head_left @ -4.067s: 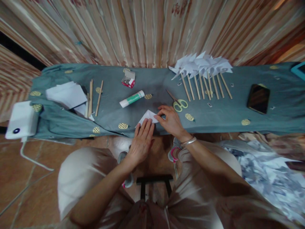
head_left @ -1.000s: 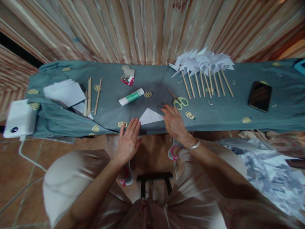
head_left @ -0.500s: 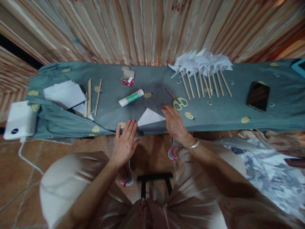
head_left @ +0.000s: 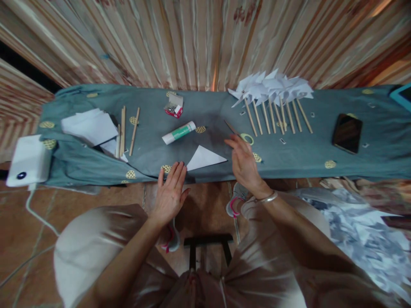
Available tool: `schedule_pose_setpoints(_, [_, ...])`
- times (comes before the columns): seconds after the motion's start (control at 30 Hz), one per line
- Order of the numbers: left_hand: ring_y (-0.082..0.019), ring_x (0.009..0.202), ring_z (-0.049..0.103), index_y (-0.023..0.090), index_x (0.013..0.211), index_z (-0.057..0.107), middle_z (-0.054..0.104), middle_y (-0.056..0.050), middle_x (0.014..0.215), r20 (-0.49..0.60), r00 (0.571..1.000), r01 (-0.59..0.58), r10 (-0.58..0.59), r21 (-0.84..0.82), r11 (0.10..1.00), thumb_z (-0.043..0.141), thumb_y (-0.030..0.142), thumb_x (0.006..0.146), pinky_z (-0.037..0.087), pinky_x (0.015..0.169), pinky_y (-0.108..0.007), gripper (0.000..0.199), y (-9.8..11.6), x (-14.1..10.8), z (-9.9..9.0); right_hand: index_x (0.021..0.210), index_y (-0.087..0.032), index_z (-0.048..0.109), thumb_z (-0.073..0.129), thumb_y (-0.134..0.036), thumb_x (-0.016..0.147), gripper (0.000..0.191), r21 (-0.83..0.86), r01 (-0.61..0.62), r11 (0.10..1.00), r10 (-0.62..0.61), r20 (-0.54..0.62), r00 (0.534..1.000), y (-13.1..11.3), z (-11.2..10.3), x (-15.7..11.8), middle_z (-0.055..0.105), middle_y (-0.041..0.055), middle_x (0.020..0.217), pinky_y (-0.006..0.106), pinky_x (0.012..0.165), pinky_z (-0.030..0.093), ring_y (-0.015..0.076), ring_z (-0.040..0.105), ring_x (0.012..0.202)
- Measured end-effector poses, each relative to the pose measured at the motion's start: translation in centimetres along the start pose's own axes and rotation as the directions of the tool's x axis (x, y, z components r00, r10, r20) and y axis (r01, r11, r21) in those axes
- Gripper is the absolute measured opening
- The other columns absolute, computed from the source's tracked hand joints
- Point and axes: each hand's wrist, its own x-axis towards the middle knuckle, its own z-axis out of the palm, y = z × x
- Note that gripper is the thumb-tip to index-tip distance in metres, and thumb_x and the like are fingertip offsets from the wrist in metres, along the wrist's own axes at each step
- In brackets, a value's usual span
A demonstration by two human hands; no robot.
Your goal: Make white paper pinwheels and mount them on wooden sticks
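A folded white paper triangle [head_left: 205,158] lies near the front edge of the cloth-covered table [head_left: 154,145]. My left hand [head_left: 170,192] rests flat with its fingers spread, fingertips at the triangle's left corner. Right of the triangle, apart from it, my right hand [head_left: 243,162] is over the scissors [head_left: 247,138] and partly hides their green handles. Its fingers are loosely extended and nothing shows in them. A green and white glue stick [head_left: 179,132] lies behind the triangle, and behind that stands an open small red box [head_left: 174,111] with metal bits inside.
White paper pinwheels [head_left: 272,87] on wooden sticks lie at the back right, with a black phone [head_left: 347,132] further right. Paper sheets [head_left: 90,127] and loose sticks [head_left: 123,132] lie at the left, beside a white device [head_left: 28,161] with a cable. White paper pieces [head_left: 362,231] fill a bag below right.
My right hand has moved right, away from the triangle's right corner and over the scissors' handles. My left hand stays by the left corner.
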Motion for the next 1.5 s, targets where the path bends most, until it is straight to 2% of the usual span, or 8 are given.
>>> schedule_pose_setpoints(0.07, [-0.032, 0.149, 0.033, 0.008, 0.151, 0.033, 0.041, -0.020, 0.156, -0.007, 1.000, -0.001, 0.001, 0.000, 1.000, 0.045, 0.026, 0.097, 0.016, 0.122, -0.057, 0.058, 0.0, 0.0, 0.0, 0.131, -0.017, 0.059, 0.032, -0.010, 0.095, 0.046, -0.036, 0.055, 0.998, -0.055, 0.001, 0.998, -0.5, -0.1, -0.3, 0.053, 0.0145, 0.144, 0.048, 0.113, 0.041, 0.0252, 0.047, 0.134])
schedule_pose_setpoints(0.2, [-0.031, 0.149, 0.032, 0.010, 0.154, 0.029, 0.041, -0.020, 0.156, -0.003, 1.000, 0.006, -0.006, -0.020, 1.000, 0.045, 0.026, 0.096, 0.017, 0.122, -0.058, 0.062, 0.0, 0.1, 0.0, 0.126, -0.026, 0.064, 0.035, -0.009, 0.096, 0.044, -0.094, 0.226, 0.969, -0.205, 0.198, 0.959, -2.1, 0.7, -1.2, 0.051, 0.0099, 0.149, 0.049, 0.109, 0.042, 0.0252, 0.046, 0.135])
schedule_pose_setpoints(0.37, [-0.031, 0.149, 0.031, 0.011, 0.155, 0.026, 0.041, -0.020, 0.156, -0.015, 1.000, -0.002, 0.001, -0.027, 1.000, 0.046, 0.026, 0.096, 0.016, 0.122, -0.057, 0.064, 0.0, 0.0, 0.1, 0.123, -0.027, 0.066, 0.040, -0.010, 0.096, 0.041, -0.126, 0.284, 0.951, -0.223, 0.360, 0.906, -3.2, 1.3, -1.5, 0.048, 0.0090, 0.153, 0.049, 0.107, 0.044, 0.0269, 0.044, 0.139])
schedule_pose_setpoints(0.83, [-0.030, 0.149, 0.033, 0.012, 0.154, 0.029, 0.042, -0.019, 0.156, -0.020, 1.000, -0.004, 0.003, -0.016, 1.000, 0.046, 0.026, 0.097, 0.015, 0.122, -0.056, 0.061, -0.2, 0.1, 0.0, 0.107, -0.020, 0.073, 0.041, -0.015, 0.097, 0.034, -0.139, 0.206, 0.969, -0.170, 0.233, 0.957, 0.1, -0.6, -2.1, 0.050, 0.0123, 0.151, 0.054, 0.110, 0.040, 0.0288, 0.044, 0.138])
schedule_pose_setpoints(1.03, [-0.031, 0.149, 0.031, 0.012, 0.155, 0.027, 0.042, -0.020, 0.156, -0.010, 1.000, 0.000, 0.000, -0.013, 1.000, 0.046, 0.026, 0.097, 0.015, 0.122, -0.057, 0.063, -0.1, 0.0, 0.1, 0.101, -0.021, 0.072, 0.040, -0.014, 0.095, 0.034, -0.131, 0.103, 0.986, -0.082, 0.155, 0.984, 0.6, -1.2, -1.4, 0.055, 0.0100, 0.147, 0.053, 0.109, 0.041, 0.0290, 0.048, 0.133])
schedule_pose_setpoints(1.23, [-0.031, 0.148, 0.034, 0.013, 0.153, 0.032, 0.044, -0.019, 0.154, -0.031, 0.999, 0.020, -0.022, -0.047, 0.999, 0.046, 0.027, 0.097, 0.019, 0.121, -0.057, 0.059, 0.0, 0.3, 0.0, 0.120, -0.018, 0.066, 0.042, -0.030, 0.099, 0.034, 0.002, 0.005, 1.000, -0.005, 0.133, 0.991, 0.1, 0.1, 0.0, 0.060, 0.0154, 0.138, 0.049, 0.110, 0.042, 0.0282, 0.054, 0.128])
schedule_pose_setpoints(1.33, [-0.030, 0.147, 0.036, 0.013, 0.150, 0.038, 0.046, -0.020, 0.153, -0.040, 0.999, 0.029, -0.031, -0.058, 0.998, 0.044, 0.027, 0.098, 0.021, 0.121, -0.057, 0.054, 0.1, 0.5, -0.2, 0.116, -0.017, 0.068, 0.053, -0.036, 0.096, 0.031, 0.027, -0.005, 1.000, 0.000, 0.193, 0.981, -0.4, 1.1, 0.7, 0.059, 0.0163, 0.139, 0.049, 0.110, 0.042, 0.0291, 0.056, 0.128])
schedule_pose_setpoints(1.5, [-0.031, 0.144, 0.041, 0.012, 0.143, 0.046, 0.049, -0.020, 0.150, -0.067, 0.997, 0.038, -0.044, -0.082, 0.996, 0.045, 0.029, 0.099, 0.024, 0.120, -0.057, 0.048, 0.0, 0.8, -0.2, 0.099, -0.019, 0.072, 0.066, -0.024, 0.085, 0.016, 0.113, -0.092, 0.989, 0.070, 0.182, 0.981, -0.6, 2.2, 1.8, 0.063, 0.0144, 0.136, 0.048, 0.109, 0.043, 0.0281, 0.059, 0.125])
